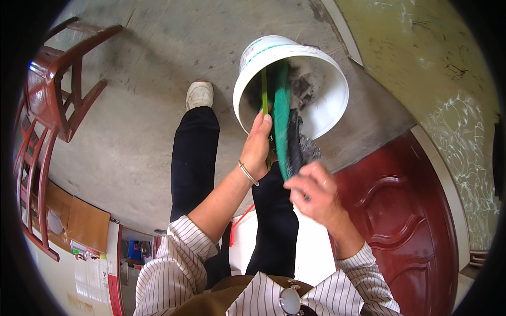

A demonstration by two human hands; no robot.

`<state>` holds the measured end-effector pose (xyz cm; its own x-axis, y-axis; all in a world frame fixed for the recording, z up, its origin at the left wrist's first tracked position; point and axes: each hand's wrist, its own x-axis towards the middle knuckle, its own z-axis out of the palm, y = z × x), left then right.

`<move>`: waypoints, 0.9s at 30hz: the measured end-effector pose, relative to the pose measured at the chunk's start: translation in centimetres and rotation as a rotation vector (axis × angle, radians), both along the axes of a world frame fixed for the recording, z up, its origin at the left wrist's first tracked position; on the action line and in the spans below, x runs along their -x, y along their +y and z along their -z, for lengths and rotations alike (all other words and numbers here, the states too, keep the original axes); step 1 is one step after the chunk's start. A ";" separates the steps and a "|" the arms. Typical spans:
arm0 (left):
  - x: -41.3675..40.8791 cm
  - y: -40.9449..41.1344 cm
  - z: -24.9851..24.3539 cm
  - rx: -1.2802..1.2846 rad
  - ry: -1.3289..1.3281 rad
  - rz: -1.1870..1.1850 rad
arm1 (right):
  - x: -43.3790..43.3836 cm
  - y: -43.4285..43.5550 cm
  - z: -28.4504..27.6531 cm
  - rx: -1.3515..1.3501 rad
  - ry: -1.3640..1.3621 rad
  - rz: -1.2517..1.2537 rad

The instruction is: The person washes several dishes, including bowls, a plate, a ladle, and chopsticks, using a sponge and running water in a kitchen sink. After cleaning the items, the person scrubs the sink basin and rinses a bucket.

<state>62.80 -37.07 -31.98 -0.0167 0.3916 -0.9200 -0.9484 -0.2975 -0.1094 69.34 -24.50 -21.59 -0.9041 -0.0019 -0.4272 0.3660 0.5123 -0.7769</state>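
Observation:
A white plastic bucket (340, 81) is tipped so that its mouth faces me. My left hand (257, 144) is at its lower rim, thumb against a thin yellow-green strip (265, 91) that runs into the bucket. Beside it, a long green piece (281, 118) with a black, fuzzy edge (296, 134) reaches out of the mouth; whether it is cloth or a brush is unclear. My right hand (316, 193), blurred, has its bent fingers around the lower end of that piece. Dark grey, dirt-like matter (304, 87) clings to the bucket's inner wall.
Red-brown wooden chairs (59, 83) stand at the left on the concrete floor (150, 130). A dark red panelled door (395, 205) is at the right, by a patterned green wall (419, 55). Something white (312, 245) lies behind my legs.

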 end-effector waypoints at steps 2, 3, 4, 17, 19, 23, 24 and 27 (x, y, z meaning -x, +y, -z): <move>-1.0 -0.2 1.3 -0.158 -0.041 -0.163 | 0.4 -0.9 -0.7 0.073 0.077 -0.055; -0.5 -0.2 1.0 -0.169 -0.148 -0.144 | 0.6 -1.3 -0.7 0.127 0.107 -0.068; 0.4 0.3 -0.1 -0.154 -0.087 -0.052 | 1.1 -1.6 -0.6 0.163 0.104 -0.064; -2.2 0.2 -0.3 -0.066 -0.013 -0.137 | 0.4 2.3 11.6 0.829 -0.181 1.268; -2.4 0.1 -0.3 -0.081 -0.017 -0.083 | -2.0 2.9 13.5 0.950 -0.331 1.239; -3.9 0.1 -0.7 -0.074 0.036 0.005 | 0.1 2.2 11.8 1.259 -0.297 1.168; -3.4 0.4 -0.8 -0.067 -0.010 -0.038 | 0.4 2.6 11.9 1.143 -0.327 1.134; -1.9 0.7 -0.9 -0.034 -0.074 0.052 | 0.7 3.3 13.1 1.013 -0.412 1.190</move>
<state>64.72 -36.40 -31.11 0.0722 0.4212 -0.9041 -0.9515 -0.2427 -0.1891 68.65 -21.16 -34.69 -0.4295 0.1629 -0.8883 0.4187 -0.8356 -0.3557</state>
